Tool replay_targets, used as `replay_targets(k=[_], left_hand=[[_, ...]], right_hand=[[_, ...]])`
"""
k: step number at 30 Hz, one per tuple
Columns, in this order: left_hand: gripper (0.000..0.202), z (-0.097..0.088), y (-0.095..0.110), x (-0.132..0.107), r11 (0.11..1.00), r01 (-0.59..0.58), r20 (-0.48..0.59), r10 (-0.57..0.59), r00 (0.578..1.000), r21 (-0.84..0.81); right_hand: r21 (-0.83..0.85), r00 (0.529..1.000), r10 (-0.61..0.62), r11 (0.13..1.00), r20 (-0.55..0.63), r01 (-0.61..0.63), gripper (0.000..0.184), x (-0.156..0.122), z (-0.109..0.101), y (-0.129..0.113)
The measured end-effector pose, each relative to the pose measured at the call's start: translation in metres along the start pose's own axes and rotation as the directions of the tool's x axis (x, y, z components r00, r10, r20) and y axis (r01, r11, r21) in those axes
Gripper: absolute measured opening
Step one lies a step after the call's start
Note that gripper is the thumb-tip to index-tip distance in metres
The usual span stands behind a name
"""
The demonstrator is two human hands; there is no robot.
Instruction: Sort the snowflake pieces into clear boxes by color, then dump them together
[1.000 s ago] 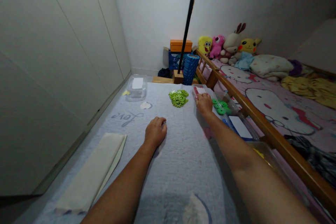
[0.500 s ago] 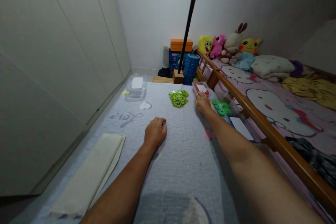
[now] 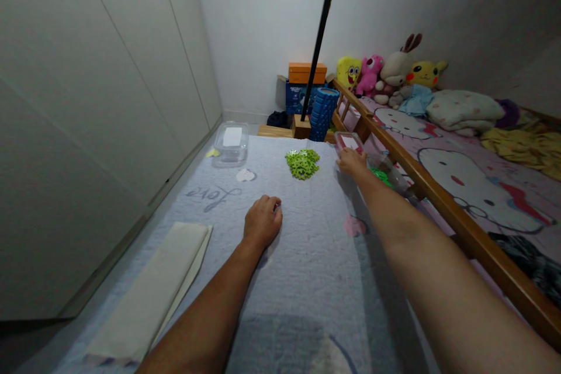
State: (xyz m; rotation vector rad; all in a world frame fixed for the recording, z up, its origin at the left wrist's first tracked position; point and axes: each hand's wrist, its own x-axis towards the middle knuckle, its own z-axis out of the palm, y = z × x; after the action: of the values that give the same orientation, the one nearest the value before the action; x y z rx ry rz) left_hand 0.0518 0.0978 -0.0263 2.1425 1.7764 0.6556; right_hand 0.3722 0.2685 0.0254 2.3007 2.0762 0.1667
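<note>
My right hand (image 3: 352, 162) reaches to the far right edge of the table, its fingers on the near side of a clear plastic box (image 3: 349, 141) with red contents and a white label. My left hand (image 3: 263, 221) rests on the cloth mid-table with its fingers curled in; whatever is between thumb and fingers is too small to make out. Beyond it lies a pile of lime-green small plastic pieces (image 3: 302, 163). Green pieces (image 3: 380, 176) in clear plastic show beside my right forearm, which partly hides them.
A clear lidded box (image 3: 231, 149) with a white label stands at the far left. A folded cream cloth (image 3: 153, 292) lies at the near left. The bed's wooden rail (image 3: 432, 216) runs along the right; a black pole (image 3: 319, 41) rises behind the table.
My right hand and the box with red contents have moved right and slightly away. Less of the green pieces shows, and the white card near them is out of sight. My left hand stays put.
</note>
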Motion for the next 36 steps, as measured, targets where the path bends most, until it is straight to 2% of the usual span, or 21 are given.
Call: replay_targets(k=[3, 15, 20, 24, 30, 36], left_hand=[[0.023, 0.0, 0.0, 0.0, 1.0, 0.0, -0.006, 0.0, 1.0, 0.004], [0.028, 0.0, -0.005, 0.004, 1.0, 0.002, -0.025, -0.002, 1.0, -0.002], [0.041, -0.005, -0.012, 0.01, 0.992, 0.081, -0.13, -0.067, 0.989, 0.099], [0.056, -0.007, -0.015, 0.012, 0.974, 0.157, -0.15, -0.133, 0.98, 0.161], [0.042, -0.008, -0.013, 0.01, 0.962, 0.157, -0.112, -0.135, 0.985, 0.222], [0.039, -0.008, -0.015, 0.01, 0.966, 0.146, -0.125, -0.122, 0.985, 0.213]], right_hand=[[-0.018, 0.999, 0.016, 1.0, 0.029, -0.016, 0.042, 0.004, -0.002, 0.005], [-0.058, 0.997, 0.069, 0.996, 0.018, -0.067, 0.045, 0.008, -0.001, 0.018], [-0.054, 0.998, 0.058, 0.997, 0.016, -0.057, 0.046, 0.006, -0.001, 0.021], [-0.05, 0.999, 0.048, 0.998, 0.015, -0.047, 0.048, 0.005, 0.001, 0.022], [-0.044, 0.998, 0.065, 0.997, 0.025, -0.064, 0.047, 0.006, -0.003, 0.021], [-0.039, 0.996, 0.086, 0.996, 0.028, -0.085, 0.046, 0.008, -0.006, 0.024]])
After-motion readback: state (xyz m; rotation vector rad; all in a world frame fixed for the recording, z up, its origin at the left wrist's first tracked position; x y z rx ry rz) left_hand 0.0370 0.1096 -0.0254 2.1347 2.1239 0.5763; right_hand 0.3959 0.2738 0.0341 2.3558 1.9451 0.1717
